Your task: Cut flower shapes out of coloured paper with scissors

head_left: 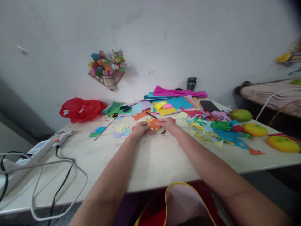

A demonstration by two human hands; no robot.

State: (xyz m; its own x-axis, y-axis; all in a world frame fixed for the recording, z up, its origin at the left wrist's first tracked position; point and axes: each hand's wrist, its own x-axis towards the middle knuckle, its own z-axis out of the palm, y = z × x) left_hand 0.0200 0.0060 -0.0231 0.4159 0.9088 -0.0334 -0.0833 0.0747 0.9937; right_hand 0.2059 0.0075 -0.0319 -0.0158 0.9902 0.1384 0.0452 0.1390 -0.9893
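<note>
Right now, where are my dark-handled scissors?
In the head view, the dark-handled scissors lie left of centre on the far part of the white table, by the green paper's right edge, beyond your left hand.

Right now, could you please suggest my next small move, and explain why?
Perhaps lay the orange paper cutout beside the pastel paper cutouts: your left hand and right hand both seem to hold it, and those cutouts lie grouped to its left on the tabletop.
</note>
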